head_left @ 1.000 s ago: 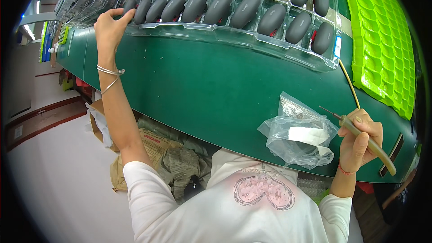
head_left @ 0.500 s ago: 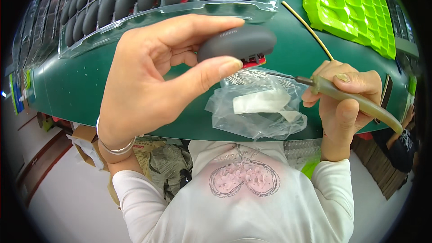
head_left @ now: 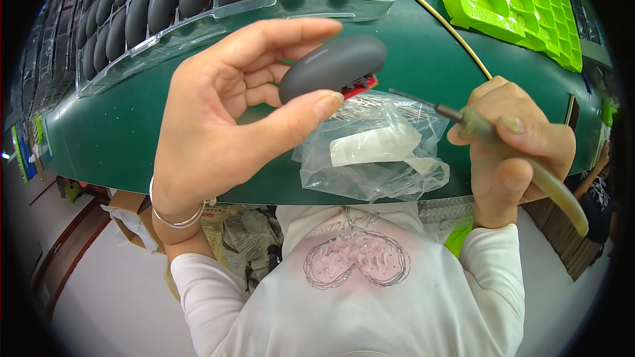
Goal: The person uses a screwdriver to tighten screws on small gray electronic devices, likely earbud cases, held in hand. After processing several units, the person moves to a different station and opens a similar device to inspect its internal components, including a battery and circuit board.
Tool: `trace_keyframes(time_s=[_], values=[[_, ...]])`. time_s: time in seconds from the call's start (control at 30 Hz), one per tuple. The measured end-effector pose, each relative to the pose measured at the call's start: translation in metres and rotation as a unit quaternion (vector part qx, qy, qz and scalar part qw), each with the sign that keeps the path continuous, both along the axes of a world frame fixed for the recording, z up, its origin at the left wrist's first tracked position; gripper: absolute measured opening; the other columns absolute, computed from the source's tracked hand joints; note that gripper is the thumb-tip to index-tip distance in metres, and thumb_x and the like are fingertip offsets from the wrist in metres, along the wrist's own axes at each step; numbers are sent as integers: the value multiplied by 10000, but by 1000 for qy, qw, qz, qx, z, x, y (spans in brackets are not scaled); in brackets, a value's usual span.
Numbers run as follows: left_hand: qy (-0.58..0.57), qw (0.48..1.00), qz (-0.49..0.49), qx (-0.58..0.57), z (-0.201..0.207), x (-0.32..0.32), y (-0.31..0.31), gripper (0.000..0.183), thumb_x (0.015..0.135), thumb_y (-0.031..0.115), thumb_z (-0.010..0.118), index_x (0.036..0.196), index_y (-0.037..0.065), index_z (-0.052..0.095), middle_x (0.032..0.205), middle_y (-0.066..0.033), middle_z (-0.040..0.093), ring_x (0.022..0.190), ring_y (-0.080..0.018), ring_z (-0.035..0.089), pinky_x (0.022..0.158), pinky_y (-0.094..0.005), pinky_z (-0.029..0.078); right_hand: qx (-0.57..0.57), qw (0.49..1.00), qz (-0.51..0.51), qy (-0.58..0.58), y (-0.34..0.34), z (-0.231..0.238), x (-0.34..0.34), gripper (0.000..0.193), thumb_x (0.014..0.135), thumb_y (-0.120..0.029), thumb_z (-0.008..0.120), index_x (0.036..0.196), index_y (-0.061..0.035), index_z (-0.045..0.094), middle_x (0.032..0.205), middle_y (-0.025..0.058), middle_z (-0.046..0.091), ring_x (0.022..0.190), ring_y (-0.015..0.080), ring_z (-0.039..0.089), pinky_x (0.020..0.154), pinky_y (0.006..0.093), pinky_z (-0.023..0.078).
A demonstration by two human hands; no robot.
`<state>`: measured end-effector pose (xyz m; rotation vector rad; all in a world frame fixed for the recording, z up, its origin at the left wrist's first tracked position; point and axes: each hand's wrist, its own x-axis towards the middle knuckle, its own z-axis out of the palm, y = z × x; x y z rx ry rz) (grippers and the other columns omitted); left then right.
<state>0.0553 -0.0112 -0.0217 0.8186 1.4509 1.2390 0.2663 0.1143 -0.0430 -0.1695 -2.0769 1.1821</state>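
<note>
My left hand (head_left: 218, 109) is closed on a dark grey oval casing (head_left: 334, 66). The thumb presses its lower edge, and the fingers curl behind and above it. A red circuit board (head_left: 360, 86) shows at an opening on the casing's underside, tilted with its right end higher. In my right hand (head_left: 519, 139) is a thin-tipped tool (head_left: 486, 131) with a curved beige handle and dark metal shaft. Its tip points left, just right of the red board, apart from it. Below the casing lies a clear plastic bag (head_left: 370, 175) with many thin silvery pieces (head_left: 410, 111) and a white label.
A clear tray (head_left: 264, 10) of similar grey casings stands at the far left. At the far right are bright green moulded trays (head_left: 509, 3). A thin tan rod (head_left: 443, 23) lies across the green tabletop (head_left: 92, 145) towards my right hand. Another person (head_left: 598, 205) shows at the right edge.
The casing has tilted, its right end rising, and shifted slightly left with my left hand. The tool has turned a little, its tip now slightly higher. The whole view has shifted slightly.
</note>
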Motion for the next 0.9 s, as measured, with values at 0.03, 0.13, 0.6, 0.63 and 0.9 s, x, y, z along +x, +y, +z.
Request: trace_keyframes(time_s=[0.03,0.13,0.6,0.63,0.9], values=[[73,997,-17,26,-3,-1,0,399,744,-51,647,1136,-62,571,1080,-152,605,920,-140,603,784,-240,489,-14,1000,-9,-1,0,1,0,387,937,-422,471,1084,-65,497,685,89,578,545,165,520,523,289,420],[268,949,-83,142,-13,-11,3,338,696,-135,608,1011,-12,598,1068,-170,593,1010,-207,590,870,-297,468,-61,997,-41,-2,1,1,-1,430,946,-425,448,1122,-35,489,765,130,590,561,184,526,552,292,455],[32,987,-66,144,-21,9,2,365,748,-24,617,1105,-48,542,1333,-198,379,1079,-213,535,918,-325,444,-82,997,6,-12,-16,-25,-31,285,789,96,627,1049,54,515,1065,281,571,979,296,616,751,297,560],[50,985,-71,148,-21,8,1,400,766,-2,619,1150,-59,520,1343,-195,371,1088,-208,530,919,-320,443,-55,998,10,-3,-15,-25,-31,278,796,85,625,1050,57,515,1061,281,570,973,297,617,743,300,561],[-7,995,29,90,-14,10,-1,542,778,-62,638,1266,-114,407,1159,-195,564,1051,-198,580,915,-294,479,-48,996,-22,-76,-5,-10,-20,620,895,-469,421,1202,69,453,926,189,602,755,206,600,644,293,504]])
